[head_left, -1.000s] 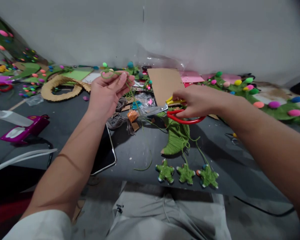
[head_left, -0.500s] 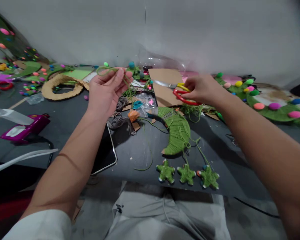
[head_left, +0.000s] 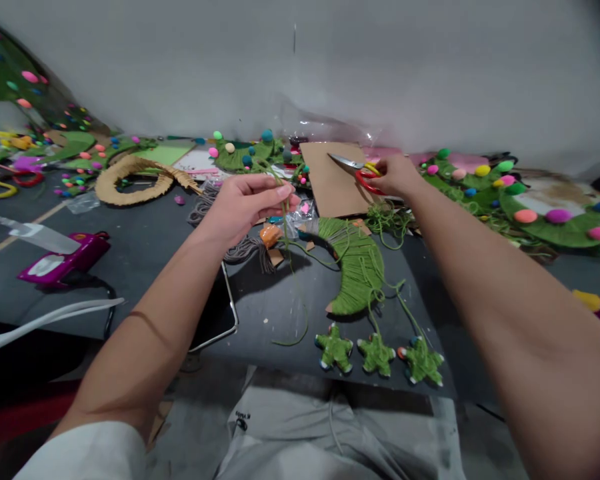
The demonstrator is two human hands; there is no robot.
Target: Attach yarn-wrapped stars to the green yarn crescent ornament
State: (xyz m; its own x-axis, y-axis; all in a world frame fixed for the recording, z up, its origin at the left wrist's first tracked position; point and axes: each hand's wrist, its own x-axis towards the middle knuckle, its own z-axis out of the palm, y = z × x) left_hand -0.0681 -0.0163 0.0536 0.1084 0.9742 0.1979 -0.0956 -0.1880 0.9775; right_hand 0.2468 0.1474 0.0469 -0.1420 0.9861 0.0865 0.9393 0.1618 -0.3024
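Between the thumb and fingers of my left hand (head_left: 253, 207) is pinched a length of green yarn (head_left: 286, 230), whose tail hangs down toward the table. My right hand (head_left: 396, 177) grips scissors (head_left: 363, 170) with red and yellow handles by the loops, above a sheet of cardboard (head_left: 325, 177). Their blades point left, away from the yarn. Below and between my hands lies a crescent (head_left: 360, 267) wrapped in green yarn. Three green yarn-wrapped stars (head_left: 377, 355) lie in a row at the table's front edge; strands run up from two of them to the crescent.
A purple glue gun (head_left: 67, 260) and a phone or tablet (head_left: 215, 313) lie on the left. Behind them is a tan wrapped ring (head_left: 110, 183). Grey yarn (head_left: 245, 250), tangled green yarn (head_left: 390, 220) and pompom-covered green pieces (head_left: 545, 220) line the back and right.
My left hand has moved right and down with the yarn. My right hand has shifted slightly, and the scissors' blades now tilt up to the left. The view has turned a little.
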